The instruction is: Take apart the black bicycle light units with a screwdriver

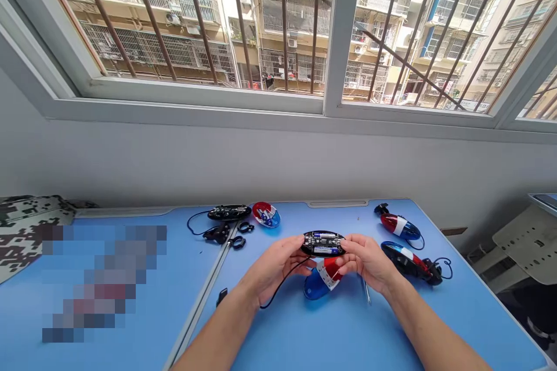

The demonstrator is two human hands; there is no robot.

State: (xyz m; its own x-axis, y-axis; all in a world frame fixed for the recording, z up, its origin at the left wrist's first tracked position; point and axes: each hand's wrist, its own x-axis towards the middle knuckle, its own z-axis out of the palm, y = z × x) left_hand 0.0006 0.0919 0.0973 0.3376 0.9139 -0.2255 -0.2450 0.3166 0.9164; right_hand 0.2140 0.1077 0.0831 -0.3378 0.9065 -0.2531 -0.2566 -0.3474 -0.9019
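Observation:
A black oval battery base [322, 250] with silvery-blue batteries in its face is held up between my two hands. My left hand [278, 264] pinches its left end, and my right hand [368, 261] grips the right end between thumb and fingers. From the base a thin black cable [278, 291] loops down past my left fingers. Just below is a red, white and blue plastic cover [317, 287]; I cannot tell whether my right fingertips touch it. Beside my right hand a slim metal tool, perhaps a screwdriver [366, 291], lies on the blue table [348, 336].
Behind my left hand lie another black base [230, 212], black clamps [238, 242] and a red-and-blue cover [267, 215]. Two assembled red, white and blue lights [400, 226] with cables sit at the right. A seam [195, 310] crosses the table; a pixelated patch hides its left part.

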